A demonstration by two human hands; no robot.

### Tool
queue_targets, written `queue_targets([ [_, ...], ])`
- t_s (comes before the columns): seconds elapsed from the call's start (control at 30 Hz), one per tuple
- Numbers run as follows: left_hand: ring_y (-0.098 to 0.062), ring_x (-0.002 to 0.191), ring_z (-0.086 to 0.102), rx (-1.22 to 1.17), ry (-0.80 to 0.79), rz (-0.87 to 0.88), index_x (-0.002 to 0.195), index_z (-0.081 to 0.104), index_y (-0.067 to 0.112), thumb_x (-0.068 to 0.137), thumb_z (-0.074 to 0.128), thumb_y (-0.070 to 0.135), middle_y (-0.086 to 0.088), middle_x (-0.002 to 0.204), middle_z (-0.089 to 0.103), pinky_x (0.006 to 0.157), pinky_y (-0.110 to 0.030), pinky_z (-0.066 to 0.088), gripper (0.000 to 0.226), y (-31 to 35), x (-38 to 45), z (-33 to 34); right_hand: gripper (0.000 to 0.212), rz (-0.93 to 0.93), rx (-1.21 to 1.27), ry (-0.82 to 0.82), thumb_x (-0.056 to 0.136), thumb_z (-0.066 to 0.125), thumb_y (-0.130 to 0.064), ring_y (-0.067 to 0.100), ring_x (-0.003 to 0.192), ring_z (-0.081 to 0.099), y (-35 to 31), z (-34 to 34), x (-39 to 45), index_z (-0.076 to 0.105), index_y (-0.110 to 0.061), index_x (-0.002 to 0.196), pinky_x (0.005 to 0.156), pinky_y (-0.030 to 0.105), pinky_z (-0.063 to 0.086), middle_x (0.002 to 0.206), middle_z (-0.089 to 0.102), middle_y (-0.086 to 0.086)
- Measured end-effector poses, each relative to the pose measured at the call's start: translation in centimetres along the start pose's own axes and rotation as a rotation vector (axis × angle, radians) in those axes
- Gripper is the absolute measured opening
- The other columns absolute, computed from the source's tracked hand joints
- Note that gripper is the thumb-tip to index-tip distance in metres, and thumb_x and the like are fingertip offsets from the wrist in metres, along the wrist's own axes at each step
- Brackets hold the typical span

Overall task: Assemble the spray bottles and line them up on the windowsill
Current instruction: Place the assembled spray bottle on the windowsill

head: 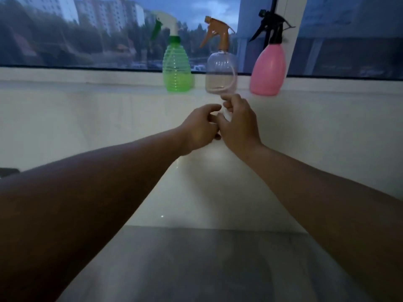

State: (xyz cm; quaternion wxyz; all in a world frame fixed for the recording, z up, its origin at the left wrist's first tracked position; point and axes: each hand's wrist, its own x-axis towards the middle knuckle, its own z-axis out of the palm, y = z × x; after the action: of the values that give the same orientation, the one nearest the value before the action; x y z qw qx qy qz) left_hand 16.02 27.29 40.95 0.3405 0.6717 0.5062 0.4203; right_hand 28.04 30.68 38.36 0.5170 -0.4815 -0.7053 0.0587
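a: three bottles stand on the sill (87,83), each with its trigger head on; the green bottle (177,68) to the left, the clear bottle (220,73) in the middle, the pink bottle (268,68) to the right; what's left to do?

b: by my reading only the line-up; the clear one sits a touch nearer the front edge than its neighbours, so it wants nudging back into line, if anything.

a: and the hands?

b: both are below the clear bottle, in front of the sill's face; the left hand (201,129) is loosely curled, fingers half open, holding nothing i can make out; the right hand (238,123) has its fingertips pinched together just under the bottle's base; whether it has hold of anything, i cannot tell; they touch no bottle.

a: how would you do the nudge well?

b: push low on the body, not on the orange head (216,31); it looks nearly empty and light, so a push up high would tip it; steady it with the other hand, slide it rather than lift it.

a: how does it look otherwise?

b: see-through, squat and rounded, a thin tube curving down inside; the head sits straight on the neck, nozzle pointing left like the other two; the picture is a little blurred there, so i can't say if the collar is fully screwed down.
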Motion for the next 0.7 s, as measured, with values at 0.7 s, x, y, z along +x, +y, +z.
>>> queue_targets([
  [0.7, -0.015, 0.122, 0.059, 0.464, -0.669, -0.446, 0.137, 0.055, 0.03, 0.076, 0.085, 0.019, 0.008, 0.133, 0.063, 0.107, -0.04, 0.045, 0.069, -18.2, -16.5, -4.6, 0.042, 0.229, 0.022, -0.483, 0.09, 0.059, -0.01, 0.019, 0.121, 0.057, -3.3, 10.0, -19.7, 0.057, -0.017, 0.132, 0.099, 0.032, 0.048, 0.13, 0.061, 0.008],
])
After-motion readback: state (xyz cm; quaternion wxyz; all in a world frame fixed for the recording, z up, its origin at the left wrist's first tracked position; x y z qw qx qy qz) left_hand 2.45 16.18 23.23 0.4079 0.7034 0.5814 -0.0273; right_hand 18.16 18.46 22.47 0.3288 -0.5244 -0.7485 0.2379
